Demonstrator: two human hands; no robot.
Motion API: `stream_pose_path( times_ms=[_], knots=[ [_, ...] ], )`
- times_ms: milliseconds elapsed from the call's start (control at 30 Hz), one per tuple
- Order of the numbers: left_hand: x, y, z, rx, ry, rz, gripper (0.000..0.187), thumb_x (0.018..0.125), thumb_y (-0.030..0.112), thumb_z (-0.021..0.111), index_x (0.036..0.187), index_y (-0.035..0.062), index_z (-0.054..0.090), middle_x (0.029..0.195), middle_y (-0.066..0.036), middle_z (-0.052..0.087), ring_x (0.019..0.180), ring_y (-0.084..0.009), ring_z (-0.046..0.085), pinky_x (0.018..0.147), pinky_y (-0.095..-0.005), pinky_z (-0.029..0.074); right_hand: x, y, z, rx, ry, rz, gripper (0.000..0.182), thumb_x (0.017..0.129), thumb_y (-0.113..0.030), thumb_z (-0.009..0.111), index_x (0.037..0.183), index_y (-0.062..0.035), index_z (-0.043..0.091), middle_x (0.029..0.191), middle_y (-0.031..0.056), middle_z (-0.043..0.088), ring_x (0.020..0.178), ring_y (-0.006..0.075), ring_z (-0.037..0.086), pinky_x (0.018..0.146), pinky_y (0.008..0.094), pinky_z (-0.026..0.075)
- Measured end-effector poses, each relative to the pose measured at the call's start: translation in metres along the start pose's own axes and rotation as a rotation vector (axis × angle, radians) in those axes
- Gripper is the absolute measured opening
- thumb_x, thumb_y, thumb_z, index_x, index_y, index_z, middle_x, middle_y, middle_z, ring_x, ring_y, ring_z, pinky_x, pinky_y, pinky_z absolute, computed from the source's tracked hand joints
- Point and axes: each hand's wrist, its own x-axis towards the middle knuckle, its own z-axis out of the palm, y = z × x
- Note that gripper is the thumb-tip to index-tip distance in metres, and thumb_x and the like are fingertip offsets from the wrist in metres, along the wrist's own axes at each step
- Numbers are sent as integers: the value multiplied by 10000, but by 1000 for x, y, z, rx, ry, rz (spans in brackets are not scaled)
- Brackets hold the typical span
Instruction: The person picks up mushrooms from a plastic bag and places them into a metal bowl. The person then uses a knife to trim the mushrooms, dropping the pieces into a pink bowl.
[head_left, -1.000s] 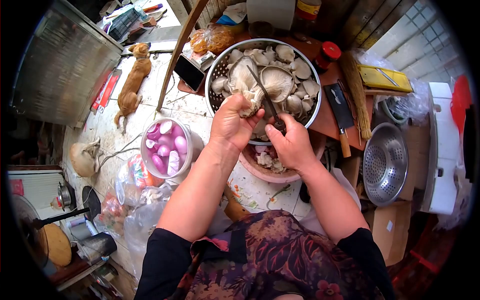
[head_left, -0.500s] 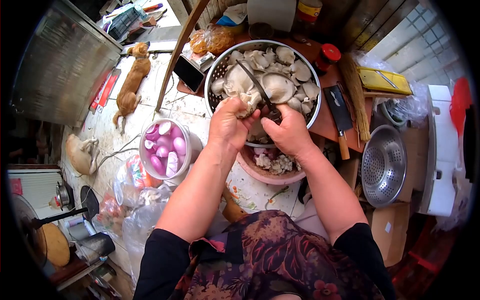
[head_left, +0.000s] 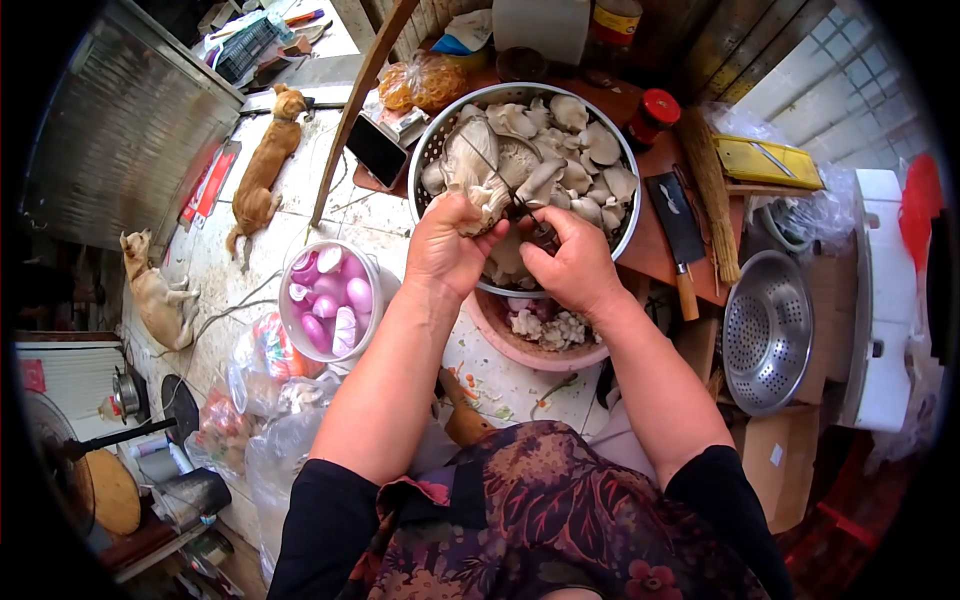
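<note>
My left hand (head_left: 448,242) is closed round the base of a pale oyster mushroom cluster (head_left: 470,165), its gills showing. In my right hand (head_left: 575,262) is a narrow dark-bladed knife (head_left: 488,158), gripped near its handle, the blade running up and left against the cluster. Both hands are above the near side of a metal colander (head_left: 432,150) full of grey-white oyster mushrooms (head_left: 600,145). Partly hidden below the colander, a pink basin (head_left: 545,360) contains pale mushroom trimmings (head_left: 550,328) and some purple pieces.
A white bucket (head_left: 372,325) of peeled purple onions (head_left: 325,300) stands left. On the right are a cleaver (head_left: 676,215), a straw brush (head_left: 712,190), a red-lidded jar (head_left: 655,112) and another colander (head_left: 768,335). Two dogs (head_left: 265,170) lie on the floor, beyond plastic bags (head_left: 285,450).
The mushroom cluster has turned, showing more gills, and the knife blade lies edge-on and thinner. My left hand shifted slightly left. The pale dog has lifted its head.
</note>
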Motion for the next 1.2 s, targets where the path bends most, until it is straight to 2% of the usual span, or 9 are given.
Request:
stream_pose_path(
  times_ms=[200, 500, 633, 667, 833, 933, 1033, 1067, 1200],
  knots=[
    [-16, 12, 6, 25, -104, -122, 209, 801, 140, 609, 1007, 117, 579, 943, -34, 630, 880, -172, 599, 763, -395, 537, -25, -24, -15, -162, 62, -216, 228, 744, -130, 670, 951, -50, 621, 882, 159, 604, 755, 344, 605, 666, 401, 500],
    [-33, 2, 29, 160, -191, -75, 325, 790, 114, 578, 1114, 110, 556, 913, -2, 619, 845, -131, 596, 758, -378, 533, -39, -16, -25, -137, 129, -266, 286, 702, -118, 680, 979, -62, 634, 957, 159, 604, 824, 361, 613, 707, 400, 514],
    [-23, 5, 26, 18, -126, 30, 288, 780, 28, 573, 1062, 78, 537, 944, -62, 621, 854, -192, 620, 775, -410, 547, -13, -10, -30, -136, 118, -302, 292, 708, -120, 670, 990, -53, 637, 1011, 154, 605, 806, 336, 627, 703, 384, 520],
    [-16, 5, 23, 6, -57, 133, 267, 785, 13, 584, 1041, 66, 525, 948, -80, 619, 850, -203, 622, 777, -420, 556, -7, -8, -31, -39, 64, -228, 329, 724, -121, 659, 1046, -54, 646, 1122, 143, 605, 895, 291, 645, 759, 345, 524],
    [3, 19, 8, 53, 155, 408, 206, 793, -19, 605, 972, 53, 531, 947, -85, 609, 909, -222, 620, 823, -422, 561, 0, 0, -19, 64, 143, -173, 384, 749, -115, 644, 1129, -57, 648, 1250, 140, 582, 1129, 267, 588, 935, 317, 471],
    [-2, 25, 13, 81, 162, 420, 262, 778, -27, 623, 990, 60, 497, 923, -92, 604, 867, -224, 627, 763, -410, 576, -5, -1, -21, 131, 212, 23, 371, 750, -114, 638, 1115, -52, 644, 1226, 153, 578, 1092, 274, 590, 927, 326, 467],
    [-4, 24, 13, 136, 144, 416, 306, 774, -26, 612, 1032, 69, 477, 910, -95, 617, 795, -214, 637, 694, -378, 584, -14, -5, -32, 430, 242, 322, 222, 807, -52, 633, 1025, -14, 632, 903, 13, 630, 762, 73, 566, 717, 230, 472],
    [-6, 24, 13, 178, 132, 406, 302, 776, -27, 599, 1035, 73, 479, 891, -89, 621, 779, -204, 638, 691, -375, 582, -15, -5, -31, 450, 303, 226, 178, 828, -40, 641, 1001, -3, 627, 817, -41, 602, 711, 21, 527, 665, 192, 449],
    [-13, 23, 18, 285, 71, 385, 273, 775, -12, 588, 1013, 89, 501, 818, -63, 625, 700, -162, 632, 659, -345, 573, -33, -21, -35, 381, 143, 223, 182, 834, -56, 649, 1006, -2, 626, 835, -28, 611, 726, 32, 537, 671, 199, 458]
  ],
)
